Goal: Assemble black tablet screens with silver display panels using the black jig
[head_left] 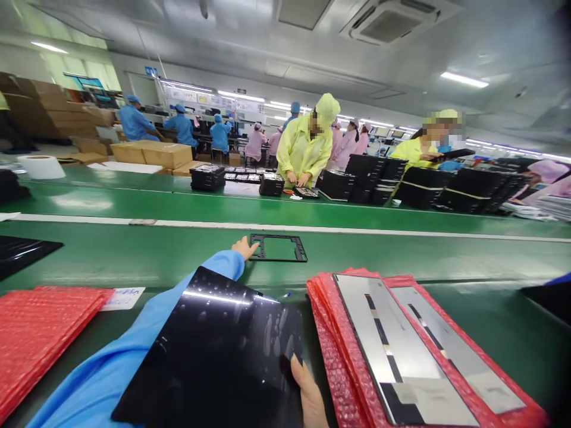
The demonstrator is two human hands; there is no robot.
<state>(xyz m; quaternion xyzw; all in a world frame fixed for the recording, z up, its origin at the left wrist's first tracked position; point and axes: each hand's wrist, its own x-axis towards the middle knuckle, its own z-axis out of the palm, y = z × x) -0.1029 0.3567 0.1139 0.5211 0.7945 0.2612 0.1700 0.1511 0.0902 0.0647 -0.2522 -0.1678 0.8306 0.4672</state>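
My left hand [243, 247], in a blue sleeve, is stretched out over the green work surface. Its fingers close on the left end of a thin black tablet frame [284, 260], which has a large rectangular opening. Close to me, my right hand [308, 389] grips the right edge of a glossy black screen panel [209, 351]. That panel is tilted, covers part of my left sleeve, and shows smudges and reflected light. To the right, a silver-backed screen panel [401, 345] with black strips lies on red bubble wrap, beside a second silver-backed panel [461, 351].
Red bubble-wrap sleeves [49, 327] are stacked at left, with a white paper label [124, 298]. A black sheet [27, 252] lies beyond them. Across the green belt [379, 252], a person in yellow [307, 142] works beside stacks of black trays [366, 178].
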